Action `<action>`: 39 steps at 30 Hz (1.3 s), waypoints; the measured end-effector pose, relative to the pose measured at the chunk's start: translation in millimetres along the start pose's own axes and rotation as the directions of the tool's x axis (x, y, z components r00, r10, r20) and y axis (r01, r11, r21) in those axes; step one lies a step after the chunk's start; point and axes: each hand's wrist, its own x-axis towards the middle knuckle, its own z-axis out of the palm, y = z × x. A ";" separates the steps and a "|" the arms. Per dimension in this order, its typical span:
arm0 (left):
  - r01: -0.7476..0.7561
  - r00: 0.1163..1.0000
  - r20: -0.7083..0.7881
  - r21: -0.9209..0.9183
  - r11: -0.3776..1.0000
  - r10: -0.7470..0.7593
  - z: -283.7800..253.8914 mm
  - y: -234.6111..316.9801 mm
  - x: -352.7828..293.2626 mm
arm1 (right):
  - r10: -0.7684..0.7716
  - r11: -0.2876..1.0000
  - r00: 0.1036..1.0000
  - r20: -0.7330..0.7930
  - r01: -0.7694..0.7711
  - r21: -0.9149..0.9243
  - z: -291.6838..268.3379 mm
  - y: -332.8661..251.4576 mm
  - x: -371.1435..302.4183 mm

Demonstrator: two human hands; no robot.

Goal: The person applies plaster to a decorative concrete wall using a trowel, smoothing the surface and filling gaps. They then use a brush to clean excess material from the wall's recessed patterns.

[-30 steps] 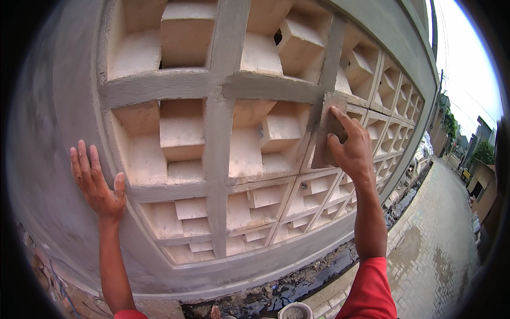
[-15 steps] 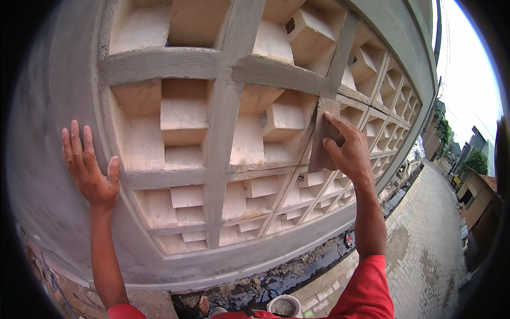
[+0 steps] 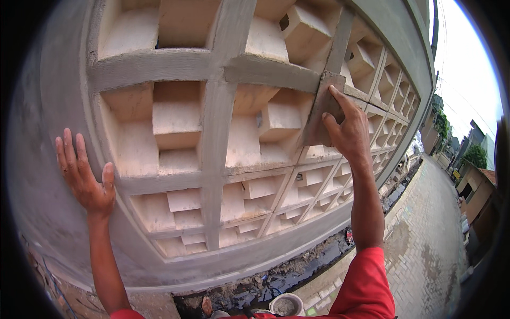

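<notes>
My left hand (image 3: 87,178) rests with spread fingers against the smooth grey plastered wall (image 3: 53,111), beside the block panel. My right hand (image 3: 350,133) grips a flat, rectangular, grey-brown smoothing plate (image 3: 319,114); thumb and forefinger press on its face, and the other fingers are hidden. The plate lies against an upright strip between openings of the cream ventilation-block panel (image 3: 175,114). To its left, a grey plaster band (image 3: 217,127) runs upright and crosses a horizontal plaster band (image 3: 271,74). Farther along the panel, the joints are narrower.
Below the wall runs a ditch (image 3: 249,292) of dark water and rubble. A bucket (image 3: 287,304) holding grey material stands at the bottom centre. To the right stretches a paved lane (image 3: 425,239) with a low building (image 3: 475,189) at its far side.
My right hand has slid the plate upward along the upright strip. My left hand stays flat on the wall. The view has shifted slightly.
</notes>
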 end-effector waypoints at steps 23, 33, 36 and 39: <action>-0.002 1.000 -0.019 -0.012 1.000 0.002 -1.1 3.2 3.0 | 0.057 0.995 0.986 0.158 -0.070 0.073 -6.1 0.8 -60.5; 0.006 1.000 -0.005 -0.004 1.000 -0.006 0.9 8.2 6.9 | 0.033 0.999 0.999 -0.020 -0.033 0.024 12.0 -13.7 -22.4; -0.001 1.000 0.012 0.041 0.999 0.000 -8.3 0.9 3.7 | 0.108 0.993 0.966 0.236 -0.117 0.024 9.9 -24.8 -46.2; 0.008 1.000 0.005 0.034 0.999 -0.008 -3.8 3.9 3.2 | 0.029 0.975 0.995 -0.092 -0.008 0.220 3.8 -8.6 -39.2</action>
